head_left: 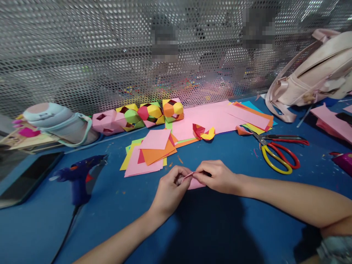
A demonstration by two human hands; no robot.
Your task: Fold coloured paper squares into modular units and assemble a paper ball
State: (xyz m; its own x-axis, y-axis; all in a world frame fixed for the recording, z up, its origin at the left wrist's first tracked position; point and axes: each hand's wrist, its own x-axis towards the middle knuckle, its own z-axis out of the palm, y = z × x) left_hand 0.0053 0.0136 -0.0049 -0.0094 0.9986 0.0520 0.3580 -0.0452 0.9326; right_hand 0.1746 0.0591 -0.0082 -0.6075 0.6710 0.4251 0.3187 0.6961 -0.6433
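Between my two hands is a small piece of pink paper [196,184], partly covered by my fingers, with a narrow edge raised between the fingertips. My left hand [172,185] pinches this edge from the left with thumb and fingers. From the right, my right hand [218,176] pinches the same edge, its fingertips close to the left ones. Just beyond the hands lies a stack of coloured paper sheets [150,165] in pink, orange and yellow. A small folded red and yellow paper piece [204,132] sits behind the right hand.
Scissors [276,156] with yellow and red handles lie at right, a blue glue gun [75,179] and a dark phone [30,176] at left. Folded paper balls [150,114] line the metal mesh [110,47]. A pouch [63,123] and a backpack [316,73] stand behind.
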